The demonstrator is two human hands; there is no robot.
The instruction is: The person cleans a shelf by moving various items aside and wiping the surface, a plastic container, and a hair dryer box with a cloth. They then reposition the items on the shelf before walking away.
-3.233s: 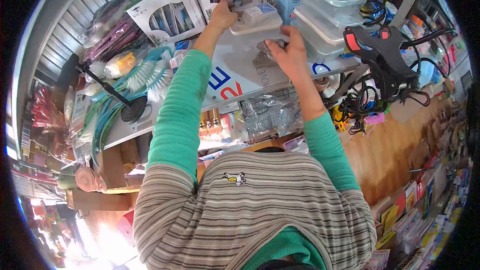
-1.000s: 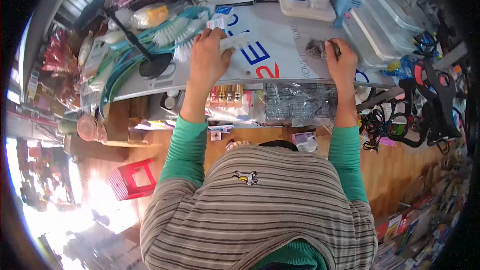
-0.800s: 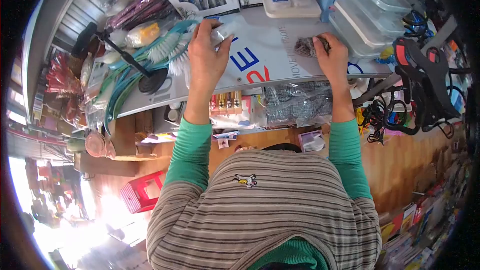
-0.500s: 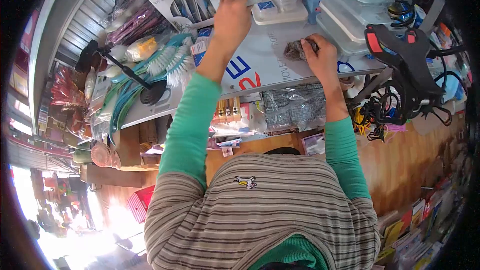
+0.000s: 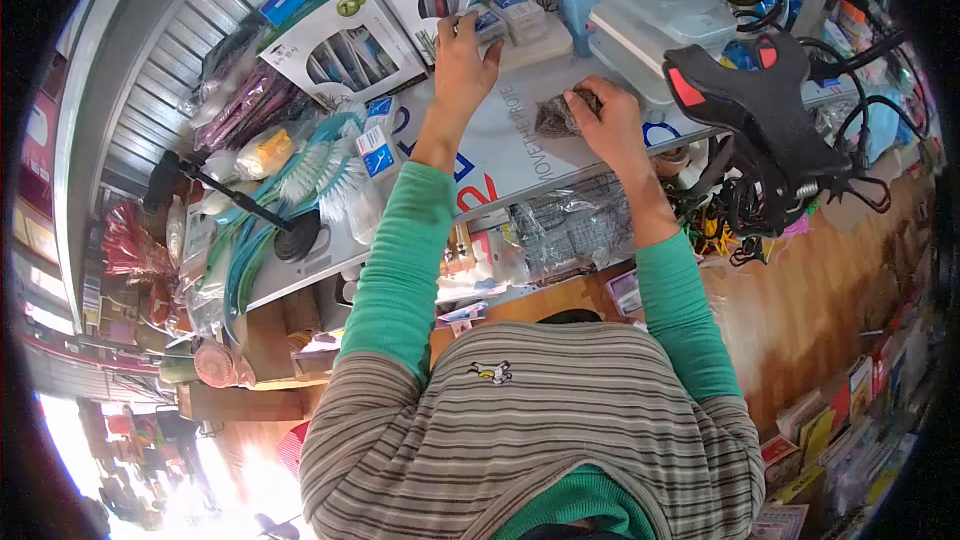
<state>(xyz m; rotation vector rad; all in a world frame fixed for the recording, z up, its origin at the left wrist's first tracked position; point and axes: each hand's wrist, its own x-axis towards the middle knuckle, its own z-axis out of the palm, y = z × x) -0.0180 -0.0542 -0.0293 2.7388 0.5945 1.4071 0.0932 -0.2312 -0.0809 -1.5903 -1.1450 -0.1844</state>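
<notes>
My left hand (image 5: 464, 72) reaches over the bench with its fingers and thumb at a small clear plastic box (image 5: 488, 28) with a blue label. They appear to grip its edge, though the contact is partly hidden. Beside it sits a similar small box (image 5: 520, 16), both on a white-lidded plastic container (image 5: 540, 48). My right hand (image 5: 608, 120) is closed on a grey-brown mesh scouring pad (image 5: 556, 118), which rests on the grey printed bench top (image 5: 520, 155).
Boxed goods with cut-out windows (image 5: 345, 50) line the back. Stacked clear containers (image 5: 655, 15) stand right, behind a black strapped holder (image 5: 745, 120). Blue-white brushes (image 5: 320, 165), a black stand (image 5: 240, 200) and blue-white packets (image 5: 376, 150) lie left. Wrapped goods (image 5: 580, 225) sit below.
The view has shifted, so the bench goods sit lower and further left. My left hand has moved rightward relative to the small boxes, its thumb further apart. The right hand stays on the scouring pad.
</notes>
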